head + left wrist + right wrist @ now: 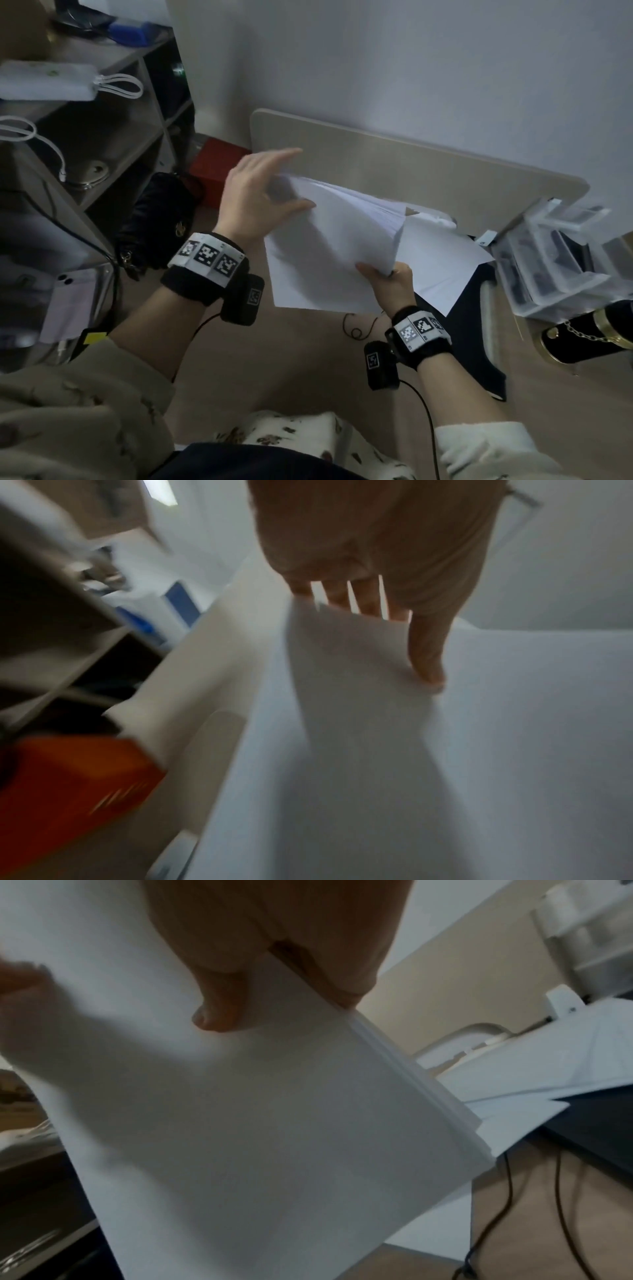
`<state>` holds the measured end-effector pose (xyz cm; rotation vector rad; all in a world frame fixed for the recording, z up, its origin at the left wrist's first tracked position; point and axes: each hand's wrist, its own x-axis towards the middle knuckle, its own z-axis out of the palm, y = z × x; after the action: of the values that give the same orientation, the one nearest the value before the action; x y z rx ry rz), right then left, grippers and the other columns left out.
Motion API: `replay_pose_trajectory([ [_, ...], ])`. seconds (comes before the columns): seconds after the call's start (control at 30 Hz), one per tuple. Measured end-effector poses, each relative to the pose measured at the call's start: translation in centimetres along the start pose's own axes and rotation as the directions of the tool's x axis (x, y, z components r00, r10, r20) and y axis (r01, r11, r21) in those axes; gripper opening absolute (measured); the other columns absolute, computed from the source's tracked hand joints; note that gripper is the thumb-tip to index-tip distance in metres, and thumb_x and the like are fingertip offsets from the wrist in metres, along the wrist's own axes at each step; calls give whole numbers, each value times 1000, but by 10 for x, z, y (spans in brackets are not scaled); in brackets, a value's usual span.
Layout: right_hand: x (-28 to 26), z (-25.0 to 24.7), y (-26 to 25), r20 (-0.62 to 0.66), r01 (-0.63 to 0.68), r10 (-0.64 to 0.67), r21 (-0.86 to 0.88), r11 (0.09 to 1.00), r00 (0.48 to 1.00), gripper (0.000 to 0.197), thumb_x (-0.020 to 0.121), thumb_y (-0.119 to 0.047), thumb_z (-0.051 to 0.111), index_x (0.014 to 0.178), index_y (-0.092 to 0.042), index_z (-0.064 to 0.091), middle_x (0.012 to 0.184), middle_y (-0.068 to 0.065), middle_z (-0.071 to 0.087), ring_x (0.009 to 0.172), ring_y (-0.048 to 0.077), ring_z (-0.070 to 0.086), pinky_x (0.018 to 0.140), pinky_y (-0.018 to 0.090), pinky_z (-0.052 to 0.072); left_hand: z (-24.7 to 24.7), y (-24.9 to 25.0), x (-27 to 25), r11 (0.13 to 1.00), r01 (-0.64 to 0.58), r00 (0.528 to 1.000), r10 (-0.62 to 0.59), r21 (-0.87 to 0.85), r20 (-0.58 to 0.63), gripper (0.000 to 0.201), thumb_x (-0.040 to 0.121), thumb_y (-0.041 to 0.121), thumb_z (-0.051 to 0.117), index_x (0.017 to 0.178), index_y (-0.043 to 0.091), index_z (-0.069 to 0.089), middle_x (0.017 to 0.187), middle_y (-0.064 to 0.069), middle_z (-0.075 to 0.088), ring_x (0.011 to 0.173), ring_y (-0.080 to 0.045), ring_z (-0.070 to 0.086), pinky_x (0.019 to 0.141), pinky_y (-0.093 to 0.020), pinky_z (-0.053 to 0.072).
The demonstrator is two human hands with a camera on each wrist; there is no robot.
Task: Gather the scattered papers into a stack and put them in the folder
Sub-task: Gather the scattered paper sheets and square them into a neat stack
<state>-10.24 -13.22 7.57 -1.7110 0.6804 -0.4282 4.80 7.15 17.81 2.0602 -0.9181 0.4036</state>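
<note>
A stack of white papers (pixel 325 246) is held tilted above the beige table (pixel 411 161). My left hand (pixel 298 181) holds its upper left corner, thumb (pixel 428 658) on the front sheet and straight fingers (pixel 366 596) behind. My right hand (pixel 380 274) pinches the lower right corner, its thumb (pixel 219 1010) on top of the stack (pixel 274 1123). More loose sheets (pixel 442 260) lie flat to the right, partly over a dark folder (pixel 479 346). The right wrist view shows those sheets (pixel 548 1069) and the folder (pixel 599 1123) beyond the stack's edge.
A clear plastic organiser (pixel 555 260) and a black cylinder with a gold chain (pixel 589 335) sit at the table's right. Left of the table stand a shelf unit (pixel 102 137), a red box (pixel 215 164) and a black bag (pixel 161 219). A thin cable (pixel 359 325) lies under the stack.
</note>
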Motion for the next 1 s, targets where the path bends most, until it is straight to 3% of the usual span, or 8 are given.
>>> replay_pose_trajectory([
  [0.07,-3,0,2,1,-34,34,48,998,999,13,76,-13,79,73,-2,72,81,16,70,74,21,64,70,36,52,-1,-18,-6,912,286,957,-284,-294,52,86,63,41,85,134,44,38,133,19,39,127,-7,40,106,-28,36],
  [0.13,-5,1,3,11,-48,47,70,996,999,10,76,-9,78,68,-12,72,76,7,71,73,18,66,71,33,53,3,-33,-15,664,501,859,-458,-555,228,97,64,26,87,138,42,28,130,21,40,123,-1,45,96,-21,45],
  [0.23,-6,5,4,58,-83,79,78,993,995,14,76,-7,77,67,-15,70,70,-3,69,69,13,64,68,28,51,17,-46,-32,521,646,763,-431,-557,482,76,66,11,83,131,15,43,109,8,66,103,-9,63,84,-21,55],
  [0.33,-8,11,2,97,-115,107,78,990,990,12,77,-7,77,68,-13,70,73,3,68,70,16,63,67,27,52,29,-52,-47,473,714,696,-406,-516,592,74,45,35,94,110,16,66,106,-1,73,101,-17,68,91,-35,54],
  [0.53,-12,22,4,10,-131,130,115,985,991,11,77,-10,77,71,-12,68,78,8,68,72,19,64,68,28,52,38,-43,-53,431,685,720,-523,-588,455,36,60,10,87,91,22,74,103,-7,73,98,-24,68,90,-48,53],
  [0.63,-16,29,2,-7,-95,97,162,982,995,14,81,-7,73,73,-15,64,75,1,65,70,14,61,59,15,50,40,-36,-53,457,665,730,-561,-590,389,25,64,5,85,76,25,77,91,-1,75,88,-18,70,88,-46,55],
  [0.77,-25,32,13,78,-144,134,147,979,988,21,83,-9,71,82,-24,57,82,-7,62,80,12,62,60,5,46,41,-39,-63,470,701,705,-572,-537,420,26,64,5,85,84,20,75,95,-5,75,91,-21,70,89,-45,55],
  [1.0,-22,33,-2,142,-105,71,250,963,987,21,79,4,71,79,-17,68,78,-3,72,80,21,67,68,29,54,36,-47,-73,469,733,673,-607,-493,422,24,66,7,84,85,18,73,94,-6,74,89,-23,70,86,-45,56],
])
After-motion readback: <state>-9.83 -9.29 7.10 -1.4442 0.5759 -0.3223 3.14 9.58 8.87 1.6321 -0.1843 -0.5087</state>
